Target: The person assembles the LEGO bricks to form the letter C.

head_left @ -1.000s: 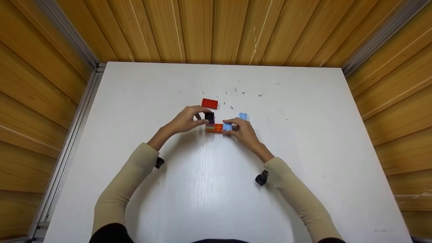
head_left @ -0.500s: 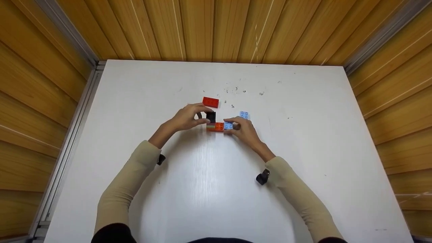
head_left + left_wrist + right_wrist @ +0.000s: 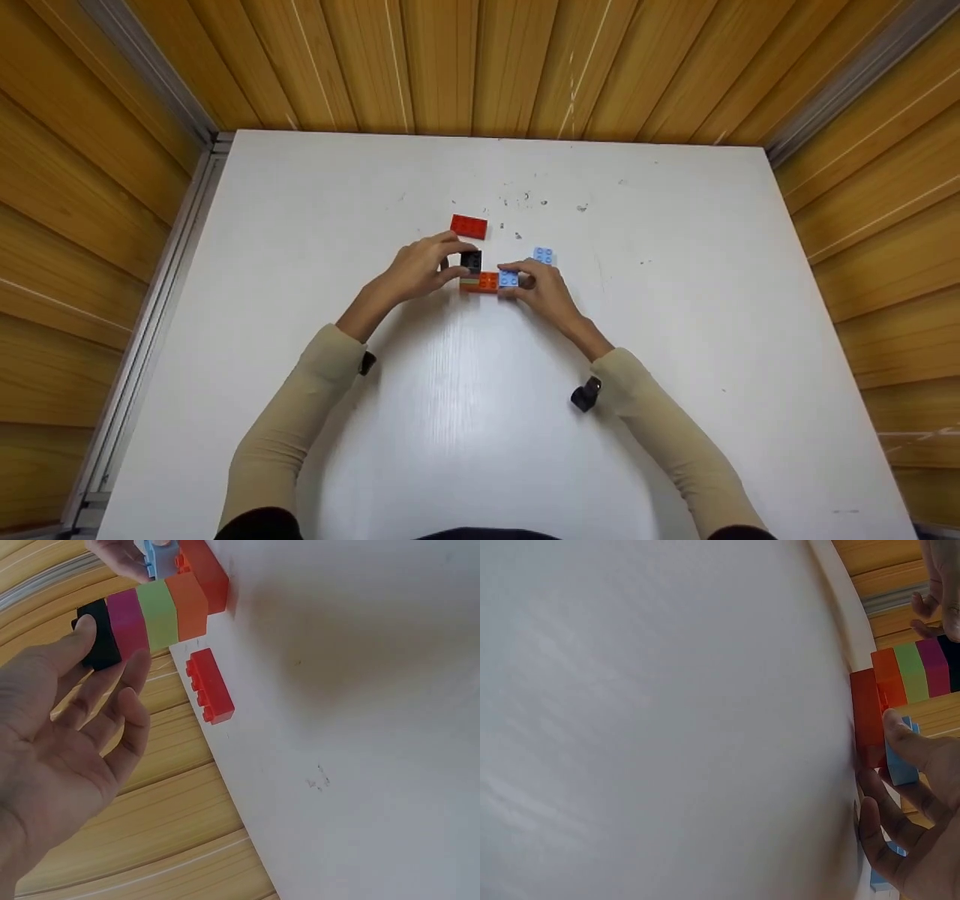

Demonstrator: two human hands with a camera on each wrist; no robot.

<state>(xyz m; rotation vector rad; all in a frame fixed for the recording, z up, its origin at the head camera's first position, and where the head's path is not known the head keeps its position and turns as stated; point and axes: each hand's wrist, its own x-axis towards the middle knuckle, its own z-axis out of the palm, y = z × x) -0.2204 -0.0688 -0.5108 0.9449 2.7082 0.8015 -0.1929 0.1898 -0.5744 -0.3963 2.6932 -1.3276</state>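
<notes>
My left hand (image 3: 420, 268) pinches the black brick (image 3: 102, 643) at the top of a stack, thumb on one side and fingers on the other. Below it come a magenta brick (image 3: 128, 621), a lime green brick (image 3: 157, 613) and an orange brick (image 3: 187, 606). This tower rises from the left end of a long red-orange base brick (image 3: 868, 716) lying on the table. On the base's right end is a light blue brick (image 3: 508, 279), which my right hand (image 3: 546, 294) holds between thumb and fingers.
Beyond the left hand lies a separate red brick (image 3: 469, 226), studs up. Just behind the right hand sits another light blue brick (image 3: 544, 256). The white table (image 3: 675, 300) has dark scuffs near its back, with wood-look walls (image 3: 517, 67) around it.
The left forearm and wrist have shifted slightly right and the left hand has turned a little, still on the black brick. My right hand keeps its hold on the light blue brick.
</notes>
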